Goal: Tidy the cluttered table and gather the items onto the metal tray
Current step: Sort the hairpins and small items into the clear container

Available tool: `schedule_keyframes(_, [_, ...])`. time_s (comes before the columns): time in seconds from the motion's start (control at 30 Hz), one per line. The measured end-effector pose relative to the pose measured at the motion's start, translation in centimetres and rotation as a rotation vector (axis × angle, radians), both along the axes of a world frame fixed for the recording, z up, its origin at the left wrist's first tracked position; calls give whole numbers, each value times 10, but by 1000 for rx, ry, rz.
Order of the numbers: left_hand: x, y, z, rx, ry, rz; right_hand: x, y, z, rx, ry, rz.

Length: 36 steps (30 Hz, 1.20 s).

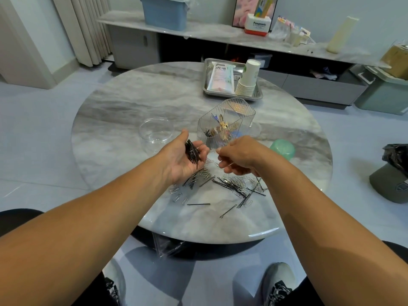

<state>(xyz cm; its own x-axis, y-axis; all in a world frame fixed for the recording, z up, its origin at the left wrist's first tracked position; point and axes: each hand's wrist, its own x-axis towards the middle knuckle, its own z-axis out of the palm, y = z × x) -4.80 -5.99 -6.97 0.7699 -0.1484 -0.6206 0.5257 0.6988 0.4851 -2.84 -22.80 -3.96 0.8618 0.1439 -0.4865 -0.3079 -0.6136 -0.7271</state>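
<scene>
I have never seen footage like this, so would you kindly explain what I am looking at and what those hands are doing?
There is no machine here: a camera worn on a person's head looks forward and down, so both bare arms reach in from below. The left hand lies palm up, cradling a bundle of black hairpins. The right hand has its fingers curled, seemingly pinching something thin; I cannot make out what. On the round marble table lies a scatter of hairpins and paper clips, beside a ribbed clear organizer, an empty clear tub and a green lid. The metal tray at the far edge already holds stacked paper cups and a packet.
</scene>
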Motion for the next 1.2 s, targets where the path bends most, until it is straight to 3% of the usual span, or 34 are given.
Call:
schedule_keyframes(0.13, [7,11,0,111,17,0,-5,-2,-5,-241,-78,396])
schedule_keyframes(0.23, [10,24,-1,293,-5,-64,-12,11,-25,-354,-112,545])
schedule_keyframes(0.33, [7,35,-5,810,-69,-250,-13,16,-44,-489,-330,571])
schedule_keyframes(0.47, [-4,42,-17,1433,-220,-558,-8,13,-52,-448,-359,551])
schedule_keyframes(0.67, [-10,40,-15,1711,-195,-828,-7,12,-60,-574,-506,628])
schedule_keyframes(0.73, [-10,41,-12,1834,-172,-867,-7,11,-58,-526,-503,570])
schedule_keyframes(0.87, [-8,40,-14,1937,-186,-887,-8,14,-41,-312,-390,529])
schedule_keyframes(1.0, [-5,39,-18,1921,-238,-883,-23,29,-39,-387,-345,694])
schedule_keyframes(1.13, [-3,40,-20,1755,-255,-786,-35,37,-45,-503,-352,845])
schedule_keyframes(1.2, [2,42,-17,1540,-241,-670,-37,36,-43,-525,-333,869])
